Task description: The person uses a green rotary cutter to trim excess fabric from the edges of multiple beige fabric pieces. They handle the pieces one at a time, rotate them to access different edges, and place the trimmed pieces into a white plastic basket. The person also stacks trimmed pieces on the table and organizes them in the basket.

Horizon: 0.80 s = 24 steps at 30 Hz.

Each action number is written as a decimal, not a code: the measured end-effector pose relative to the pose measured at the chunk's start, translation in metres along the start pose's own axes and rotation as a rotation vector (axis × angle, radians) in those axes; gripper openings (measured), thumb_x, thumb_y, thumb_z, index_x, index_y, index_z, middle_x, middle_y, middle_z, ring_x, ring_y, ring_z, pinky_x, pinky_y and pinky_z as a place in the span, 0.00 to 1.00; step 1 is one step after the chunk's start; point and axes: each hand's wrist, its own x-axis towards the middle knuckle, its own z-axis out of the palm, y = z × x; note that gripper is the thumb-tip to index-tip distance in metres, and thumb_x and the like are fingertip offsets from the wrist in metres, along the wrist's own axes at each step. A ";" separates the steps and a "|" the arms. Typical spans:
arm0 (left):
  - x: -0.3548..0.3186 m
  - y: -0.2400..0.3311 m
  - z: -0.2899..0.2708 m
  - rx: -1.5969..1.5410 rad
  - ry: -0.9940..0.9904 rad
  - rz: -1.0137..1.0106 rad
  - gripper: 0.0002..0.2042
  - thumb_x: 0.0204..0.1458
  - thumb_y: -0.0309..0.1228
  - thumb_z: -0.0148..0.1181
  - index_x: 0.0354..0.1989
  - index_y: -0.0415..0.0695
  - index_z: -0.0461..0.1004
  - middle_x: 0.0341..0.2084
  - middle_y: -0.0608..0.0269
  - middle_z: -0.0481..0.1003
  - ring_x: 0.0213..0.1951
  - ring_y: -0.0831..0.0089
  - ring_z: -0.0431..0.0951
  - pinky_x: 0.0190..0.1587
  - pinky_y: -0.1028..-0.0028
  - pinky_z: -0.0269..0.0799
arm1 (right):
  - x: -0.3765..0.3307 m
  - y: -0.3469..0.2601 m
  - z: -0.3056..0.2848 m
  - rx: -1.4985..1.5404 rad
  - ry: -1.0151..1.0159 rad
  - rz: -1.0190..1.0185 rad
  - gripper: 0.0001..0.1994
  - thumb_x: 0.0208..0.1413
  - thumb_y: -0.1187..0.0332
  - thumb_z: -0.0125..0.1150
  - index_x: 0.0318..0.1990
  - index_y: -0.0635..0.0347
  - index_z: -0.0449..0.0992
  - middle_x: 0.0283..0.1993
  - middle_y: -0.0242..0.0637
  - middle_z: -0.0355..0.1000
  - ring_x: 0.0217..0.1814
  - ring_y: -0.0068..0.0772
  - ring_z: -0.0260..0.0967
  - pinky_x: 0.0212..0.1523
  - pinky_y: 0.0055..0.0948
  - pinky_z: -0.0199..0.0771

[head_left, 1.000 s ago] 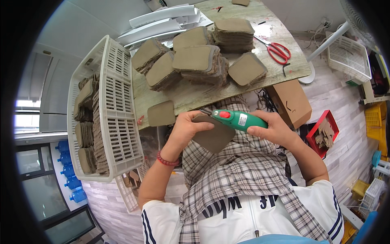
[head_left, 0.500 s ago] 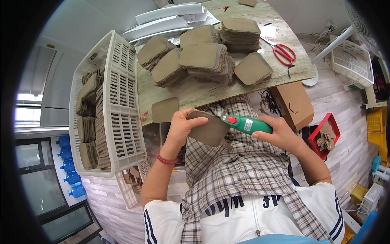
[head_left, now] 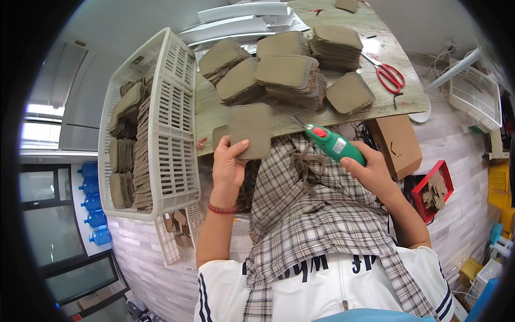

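A rounded olive-brown fabric pad (head_left: 251, 129) is pinched between the thumb and fingers of my left hand (head_left: 229, 161), held up at the table's near edge. Partly behind it, another flat pad (head_left: 219, 133) lies on the table. My right hand (head_left: 366, 169) is wrapped round green electric scissors (head_left: 337, 146) with a red button; their narrow tip points up and left, apart from the pad. A curled brown strip of trimming (head_left: 308, 163) rests on the plaid apron over my lap. Stacks of similar pads (head_left: 287, 72) with ragged edges stand further back on the table.
On the left, a white slatted crate (head_left: 174, 123) holds several pad stacks. Red-handled scissors (head_left: 390, 78) lie at the table's right side. White paper sheets (head_left: 241, 27) sit at the back. Below right are a cardboard box (head_left: 399, 145) and a red tray (head_left: 448, 177) of small pieces.
My left hand has lifted the pad up and left, away from the electric scissors, and turned it. My right hand has shifted slightly right. The whole view has moved a little.
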 end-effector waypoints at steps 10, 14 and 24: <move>-0.010 -0.041 0.006 -0.563 0.175 0.026 0.25 0.50 0.13 0.57 0.57 0.44 0.65 0.52 0.59 0.71 0.54 0.62 0.73 0.55 0.62 0.72 | -0.008 0.011 0.020 -0.029 -0.017 0.043 0.20 0.55 0.59 0.65 0.48 0.65 0.75 0.31 0.37 0.73 0.31 0.24 0.68 0.35 0.26 0.70; -0.004 -0.043 0.019 -0.565 0.165 0.133 0.22 0.54 0.15 0.55 0.58 0.43 0.65 0.54 0.59 0.70 0.55 0.63 0.71 0.57 0.61 0.70 | -0.005 0.004 0.023 -0.069 0.005 -0.003 0.20 0.55 0.59 0.66 0.48 0.65 0.74 0.32 0.39 0.73 0.32 0.24 0.69 0.35 0.27 0.70; 0.007 -0.046 0.011 -0.170 -0.174 -0.263 0.11 0.59 0.26 0.55 0.47 0.33 0.72 0.41 0.49 0.77 0.45 0.59 0.78 0.46 0.64 0.77 | -0.009 0.020 0.014 -0.001 0.062 0.072 0.21 0.55 0.58 0.66 0.50 0.65 0.74 0.30 0.35 0.75 0.31 0.22 0.69 0.34 0.25 0.70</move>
